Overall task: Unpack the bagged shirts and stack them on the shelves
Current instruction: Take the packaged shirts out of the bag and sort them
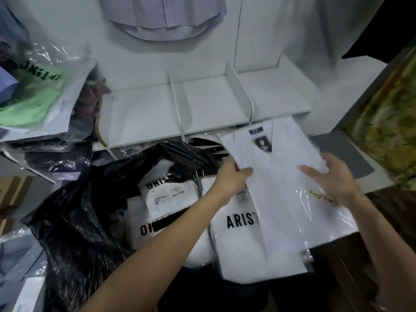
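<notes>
Shirt held by both hands, left and right gripping edges; long axis toward 12 o'clock, shelf just beyond.

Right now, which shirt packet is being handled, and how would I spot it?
Start at the white divided shelf; just below its right end, both hands hold a clear-wrapped white shirt, left hand and right hand on its edges. Unlike the packets beneath, it shows no big black lettering, only a dark neck label.

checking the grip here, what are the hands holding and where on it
Both hold one white shirt in a clear plastic sleeve: the left hand grips its left edge, the right hand its right edge.
</notes>
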Motion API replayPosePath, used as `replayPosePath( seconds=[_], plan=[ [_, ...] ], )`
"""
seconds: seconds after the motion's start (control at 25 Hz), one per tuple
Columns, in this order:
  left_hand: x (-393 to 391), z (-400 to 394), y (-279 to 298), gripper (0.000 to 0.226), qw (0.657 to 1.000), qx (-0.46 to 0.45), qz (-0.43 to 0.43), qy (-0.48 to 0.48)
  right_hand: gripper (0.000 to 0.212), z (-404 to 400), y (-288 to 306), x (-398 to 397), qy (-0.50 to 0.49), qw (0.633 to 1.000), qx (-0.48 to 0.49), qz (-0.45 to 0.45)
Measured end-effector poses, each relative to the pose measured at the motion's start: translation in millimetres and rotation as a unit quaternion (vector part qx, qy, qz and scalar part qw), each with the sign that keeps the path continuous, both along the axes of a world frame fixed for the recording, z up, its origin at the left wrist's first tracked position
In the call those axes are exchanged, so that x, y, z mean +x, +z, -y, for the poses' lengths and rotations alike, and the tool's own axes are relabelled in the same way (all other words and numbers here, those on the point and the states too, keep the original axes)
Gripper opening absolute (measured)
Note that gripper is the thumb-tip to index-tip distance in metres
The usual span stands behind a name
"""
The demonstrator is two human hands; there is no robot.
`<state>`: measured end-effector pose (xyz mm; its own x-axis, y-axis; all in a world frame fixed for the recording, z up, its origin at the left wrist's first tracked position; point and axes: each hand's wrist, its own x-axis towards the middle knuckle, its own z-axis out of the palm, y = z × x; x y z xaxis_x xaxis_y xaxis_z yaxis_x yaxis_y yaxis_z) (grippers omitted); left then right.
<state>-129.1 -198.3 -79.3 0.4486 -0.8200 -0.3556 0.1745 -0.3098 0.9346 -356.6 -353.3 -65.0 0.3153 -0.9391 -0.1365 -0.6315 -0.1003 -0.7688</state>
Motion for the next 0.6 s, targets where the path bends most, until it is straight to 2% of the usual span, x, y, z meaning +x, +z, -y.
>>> replayPosePath(
  seconds=[0.12,0.2,0.28,0.32,0.36,0.4,0.48,0.52,0.6],
  plan=[
    [-0.5,-7.3,-29.3,0.023,0.996,0.084,-0.020,-0.022,0.035,3.3,-53.7,-13.4,0.039,0.993,0.068,-0.085],
    [13.0,-23.8,-40.7,0.027,0.993,0.118,0.001,-0.013,0.043,2.4,-76.9,-11.8,0.017,0.990,0.082,-0.112],
    [41.8,-46.0,-45.7,0.028,0.985,0.138,0.097,0.033,0.057,4.2,-90.5,-10.1,-0.024,0.990,0.108,-0.091],
    [62.2,-61.1,-50.2,0.030,0.969,0.158,0.185,0.033,0.068,3.0,-92.6,-8.6,-0.032,0.989,0.117,-0.082],
    [80.3,-77.6,-53.9,0.036,0.942,0.193,0.274,-0.006,0.080,4.4,-98.3,-10.0,-0.043,0.989,0.116,-0.082],
    [95.1,-94.4,-56.9,0.052,0.907,0.235,0.338,-0.085,0.091,8.6,-109.1,-13.5,-0.047,0.989,0.107,-0.092],
    [111.9,-120.2,-61.0,0.086,0.829,0.316,0.382,-0.259,0.100,6.3,-109.8,-11.0,-0.053,0.989,0.097,-0.098],
    [113.2,-128.5,-62.7,0.090,0.791,0.339,0.403,-0.310,0.095,-1.1,-103.0,-6.3,-0.049,0.989,0.088,-0.111],
    [107.8,-131.2,-67.3,0.071,0.713,0.346,0.503,-0.344,0.082,-16.2,-84.5,5.2,-0.028,0.989,0.058,-0.130]
  ],
)
